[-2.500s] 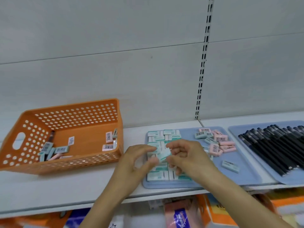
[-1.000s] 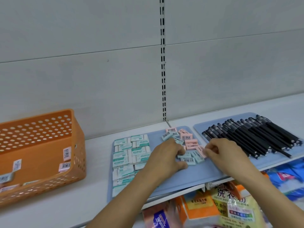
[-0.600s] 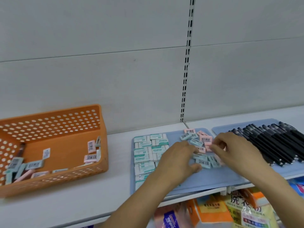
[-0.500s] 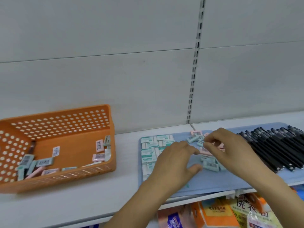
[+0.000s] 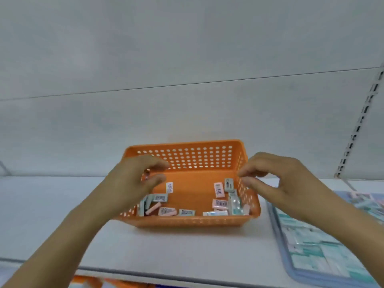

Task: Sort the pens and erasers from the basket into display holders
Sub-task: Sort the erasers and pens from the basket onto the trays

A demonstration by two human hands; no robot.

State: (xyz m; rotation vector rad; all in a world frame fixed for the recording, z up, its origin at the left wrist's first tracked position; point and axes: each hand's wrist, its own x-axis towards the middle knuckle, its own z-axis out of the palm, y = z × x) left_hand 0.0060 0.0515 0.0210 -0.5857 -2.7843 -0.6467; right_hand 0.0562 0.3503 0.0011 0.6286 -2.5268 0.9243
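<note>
Two bare hands hover over an orange plastic basket on a smooth white shelf. Rectangular in shape, the basket has rounded corners, and its walls are pierced by rows of round holes. Loose erasers lie on its floor, small flat blocks in pink or pale teal wrappers with barcode labels; most gather along the near wall and in the right corner, and the middle of the floor is bare. Whether any pen lies among them cannot be told. At the basket's left end, the left hand has its fingers curled, with the thumb a narrow gap below the forefinger; nothing shows between them. At the basket's right wall, the right hand is likewise curled, its fingertips close to the thumb and holding nothing visible; contact with the rim cannot be judged. Right of the basket, apart from it, a pale blue tray with a raised rounded rim holds flat rows of teal-wrapped erasers, blurred in this view. Open shelf runs left of the basket and in front of it to the shelf's front edge. Behind stands a plain grey panel wall, with a slotted metal upright at far right.
</note>
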